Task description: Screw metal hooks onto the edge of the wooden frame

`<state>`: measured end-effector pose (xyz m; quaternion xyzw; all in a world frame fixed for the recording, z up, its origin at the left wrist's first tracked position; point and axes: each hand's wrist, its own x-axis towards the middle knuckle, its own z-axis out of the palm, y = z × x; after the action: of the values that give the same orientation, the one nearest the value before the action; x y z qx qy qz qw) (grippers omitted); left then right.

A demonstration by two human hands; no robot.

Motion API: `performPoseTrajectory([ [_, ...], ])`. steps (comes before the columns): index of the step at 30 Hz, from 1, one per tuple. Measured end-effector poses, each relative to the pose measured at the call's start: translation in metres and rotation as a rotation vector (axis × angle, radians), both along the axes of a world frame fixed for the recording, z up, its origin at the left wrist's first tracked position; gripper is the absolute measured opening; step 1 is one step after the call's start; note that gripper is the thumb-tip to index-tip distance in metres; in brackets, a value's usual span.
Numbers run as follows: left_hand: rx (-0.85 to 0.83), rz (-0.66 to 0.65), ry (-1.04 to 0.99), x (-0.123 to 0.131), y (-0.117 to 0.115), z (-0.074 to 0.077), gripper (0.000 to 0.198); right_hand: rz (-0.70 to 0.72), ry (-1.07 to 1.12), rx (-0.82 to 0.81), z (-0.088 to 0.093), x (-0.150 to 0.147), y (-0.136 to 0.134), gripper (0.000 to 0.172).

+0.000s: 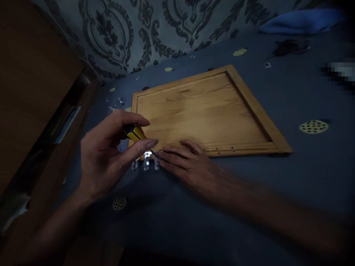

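My left hand (107,147) is closed around a screwdriver (135,133) with a yellow and black handle. The screwdriver's shaft slants down to the right, its tip ending close to the fingertips of my other hand. Beneath it, a shiny metal hook piece (147,155) with several curved prongs sits at the near left edge of a framed wooden panel (191,111). My right hand (188,162) lies with fingers stretched out along the panel's near edge, fingertips beside the metal piece. Whether those fingertips touch a screw is too small to tell. Several small dark holes show along the near edge.
Small metal hardware (120,100) lies on the dark blue patterned cloth (277,192) beyond the panel's left corner. Wooden furniture (30,81) with an open shelf stands at the left. At the far right are a blue cloth (302,21) and a dark object (290,47).
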<state>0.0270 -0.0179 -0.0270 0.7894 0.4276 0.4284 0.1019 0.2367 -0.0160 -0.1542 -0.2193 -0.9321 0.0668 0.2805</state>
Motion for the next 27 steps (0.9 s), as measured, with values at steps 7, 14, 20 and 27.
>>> performPoseTrajectory([
  [7,-0.064,-0.063,-0.162,-0.001,0.006,-0.003,0.033,-0.017,0.027,-0.007,0.006,-0.002,-0.001,0.040],
  [14,-0.153,-0.115,-0.257,-0.005,0.012,-0.010,0.030,-0.023,-0.013,-0.065,0.007,-0.001,-0.004,0.042],
  [20,-0.132,-0.161,-0.216,-0.008,0.016,-0.010,0.026,-0.005,-0.020,-0.071,0.011,0.001,-0.005,0.044],
  [27,-0.118,-0.277,-0.116,-0.004,0.012,-0.012,0.020,-0.028,-0.073,-0.001,0.010,0.003,-0.003,0.040],
])
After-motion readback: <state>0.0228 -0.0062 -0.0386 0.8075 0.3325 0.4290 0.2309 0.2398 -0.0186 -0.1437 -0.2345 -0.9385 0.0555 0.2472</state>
